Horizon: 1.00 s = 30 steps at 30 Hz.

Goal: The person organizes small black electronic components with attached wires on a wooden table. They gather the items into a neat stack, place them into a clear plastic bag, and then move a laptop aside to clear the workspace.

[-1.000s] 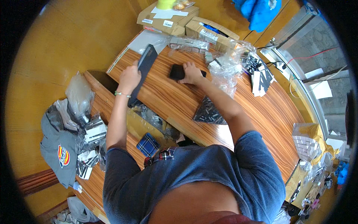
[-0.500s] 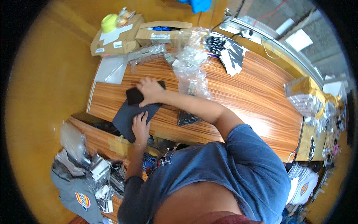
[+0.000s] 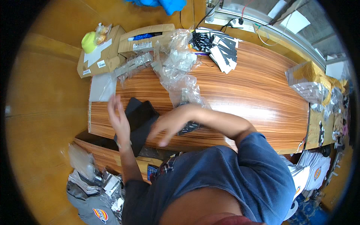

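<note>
The left hand (image 3: 119, 120) is hovering with its fingers spread and slightly blurred, gripping nothing, just beside the left edge of a flat black pouch (image 3: 139, 122). The right hand (image 3: 169, 124) is hovering with its fingers spread and pointing downward, also gripping nothing, just beside the right edge of the same pouch. The black pouch is lying near the front left corner of the wooden surface (image 3: 247, 93), between the two hands, with its lower end overhanging the front edge. A smaller dark packet (image 3: 188, 127) is lying partly hidden behind the right forearm. Crumpled clear plastic wrapping (image 3: 176, 67) is lying farther back on the surface. Two cardboard boxes (image 3: 112, 48) are sitting at the far left corner, and a stack of black-and-white cards (image 3: 219, 48) is lying beyond the wrapping.
</note>
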Each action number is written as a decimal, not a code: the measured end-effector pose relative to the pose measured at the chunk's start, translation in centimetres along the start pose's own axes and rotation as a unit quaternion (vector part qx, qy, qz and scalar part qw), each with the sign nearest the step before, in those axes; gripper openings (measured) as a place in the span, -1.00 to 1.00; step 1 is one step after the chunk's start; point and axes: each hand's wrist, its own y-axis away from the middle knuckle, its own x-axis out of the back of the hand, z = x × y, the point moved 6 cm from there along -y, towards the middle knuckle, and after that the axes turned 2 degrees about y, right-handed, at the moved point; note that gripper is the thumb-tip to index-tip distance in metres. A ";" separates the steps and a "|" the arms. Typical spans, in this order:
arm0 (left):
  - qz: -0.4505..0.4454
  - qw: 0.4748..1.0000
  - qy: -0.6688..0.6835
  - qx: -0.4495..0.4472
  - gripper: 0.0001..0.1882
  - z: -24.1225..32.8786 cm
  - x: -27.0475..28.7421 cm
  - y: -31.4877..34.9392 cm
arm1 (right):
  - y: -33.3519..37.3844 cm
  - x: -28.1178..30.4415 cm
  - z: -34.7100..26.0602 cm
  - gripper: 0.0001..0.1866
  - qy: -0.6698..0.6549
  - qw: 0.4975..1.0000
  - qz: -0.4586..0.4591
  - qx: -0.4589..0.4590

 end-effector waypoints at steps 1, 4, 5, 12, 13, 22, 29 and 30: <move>-0.010 1.000 -0.005 -0.018 -0.72 -0.1 -1.0 -2.2 | 4.5 1.5 -3.6 -0.41 -0.102 0.994 -0.025 -0.002; -0.111 0.982 -0.099 -0.120 -0.78 -1.7 -6.3 -8.6 | 15.2 5.1 -4.4 -0.64 -0.285 0.939 0.167 -0.101; -0.154 0.978 -0.064 -0.128 -0.77 -2.1 -8.2 -10.2 | 18.0 6.7 -2.9 -0.72 -0.231 0.923 0.269 -0.152; -0.269 0.949 -0.061 -0.151 -0.77 -4.1 -20.9 -17.4 | 23.7 12.8 12.1 -0.62 0.174 0.735 0.562 -0.339; -0.266 0.948 -0.076 -0.154 -0.77 -4.1 -21.4 -17.6 | 23.0 13.3 13.0 -0.43 0.206 0.733 0.546 -0.350; -0.241 0.922 0.293 0.079 -0.69 -4.5 -15.3 -12.0 | 17.3 14.3 10.9 0.08 0.327 0.711 0.477 -0.399; -0.310 0.942 0.132 -0.005 -0.77 2.7 -15.5 -1.6 | 19.1 8.8 7.7 -0.19 -0.060 0.901 0.364 -0.229; -0.297 0.946 0.124 -0.023 -0.77 4.1 -16.3 -0.8 | 17.7 7.8 6.9 -0.22 -0.033 0.892 0.378 -0.245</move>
